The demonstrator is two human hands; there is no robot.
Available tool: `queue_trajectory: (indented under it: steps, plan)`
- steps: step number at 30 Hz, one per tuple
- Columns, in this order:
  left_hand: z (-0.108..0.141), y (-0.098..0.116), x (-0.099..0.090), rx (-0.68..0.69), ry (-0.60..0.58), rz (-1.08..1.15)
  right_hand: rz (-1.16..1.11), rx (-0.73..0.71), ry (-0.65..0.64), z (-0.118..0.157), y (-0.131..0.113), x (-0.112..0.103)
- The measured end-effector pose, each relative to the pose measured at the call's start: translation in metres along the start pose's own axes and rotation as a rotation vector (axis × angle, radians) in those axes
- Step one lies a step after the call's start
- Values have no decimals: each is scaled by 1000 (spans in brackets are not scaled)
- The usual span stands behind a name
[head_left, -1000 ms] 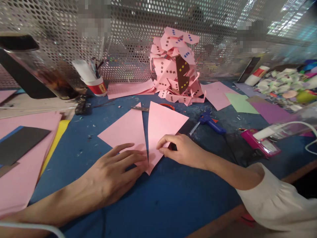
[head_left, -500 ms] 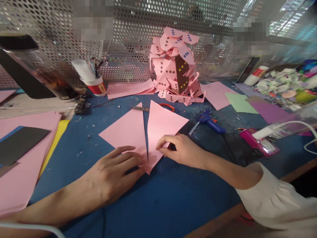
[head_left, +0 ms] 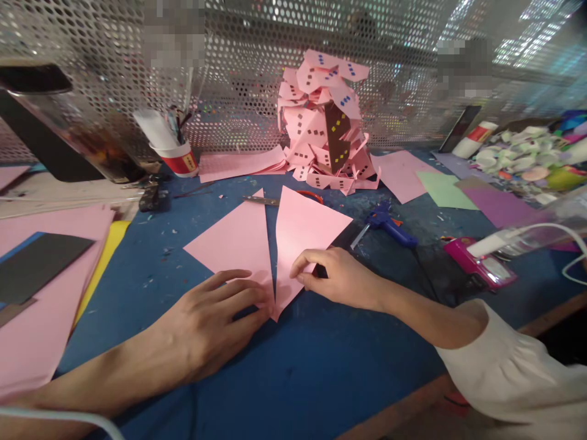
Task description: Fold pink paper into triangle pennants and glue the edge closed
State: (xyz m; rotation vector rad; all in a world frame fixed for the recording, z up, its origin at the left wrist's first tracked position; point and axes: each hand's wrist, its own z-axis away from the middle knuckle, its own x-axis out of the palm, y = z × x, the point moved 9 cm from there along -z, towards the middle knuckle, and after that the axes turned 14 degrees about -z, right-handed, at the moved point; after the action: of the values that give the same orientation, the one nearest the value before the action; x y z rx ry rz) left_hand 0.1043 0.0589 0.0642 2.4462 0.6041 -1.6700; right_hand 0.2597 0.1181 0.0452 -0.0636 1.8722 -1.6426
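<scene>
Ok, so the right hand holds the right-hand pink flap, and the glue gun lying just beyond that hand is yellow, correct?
Not quite: the glue gun is blue, as the head view shows. The rest stands.

The cut sheet [head_left: 310, 227] is smooth, matt pink paper, and the folded pile [head_left: 328, 122] behind it looks like the same paper. The tabletop [head_left: 257, 379] has a dull blue surface (specked with scraps), with a wood-like edge. The upright mesh [head_left: 238, 79] is perforated, shiny metal; the glue gun [head_left: 389, 226] looks like blue plastic, and the sleeve [head_left: 509, 366] is soft, matt white cloth.
</scene>
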Motion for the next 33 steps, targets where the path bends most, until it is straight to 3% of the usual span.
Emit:
queue_trajectory:
  steps: [33]
  plan:
    - [2, 6, -2, 16, -20, -7, -32, 4, 4, 2, 0, 0]
